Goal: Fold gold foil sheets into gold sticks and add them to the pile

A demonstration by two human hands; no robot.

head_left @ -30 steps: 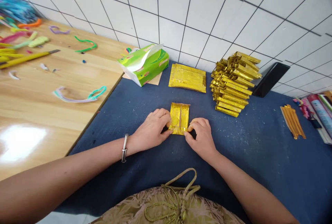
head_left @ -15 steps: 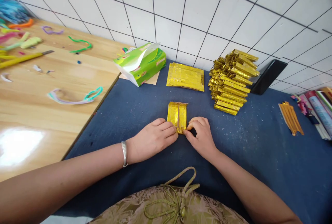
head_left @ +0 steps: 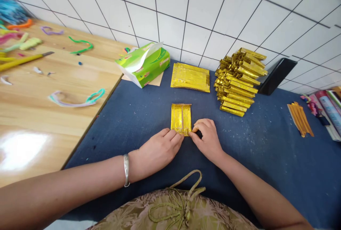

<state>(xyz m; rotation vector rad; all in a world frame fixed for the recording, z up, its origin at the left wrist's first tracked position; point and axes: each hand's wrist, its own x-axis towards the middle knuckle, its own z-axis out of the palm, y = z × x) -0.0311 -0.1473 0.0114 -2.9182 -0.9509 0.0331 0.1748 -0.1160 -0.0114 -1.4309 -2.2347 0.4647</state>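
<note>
Our right hand's (head_left: pixel 206 137) fingers pinch part-folded gold paper (head_left: pixel 177 114); left hand (head_left: pixel 157 152) touches edge, grip we can't tell. Folded pile (head_left: pixel 236 84) looks done, flat stack (head_left: pixel 190 77) left.

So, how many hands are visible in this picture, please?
2: the left hand at the lower left of the gold piece, the right hand at its lower right corner. No other shows.
</note>
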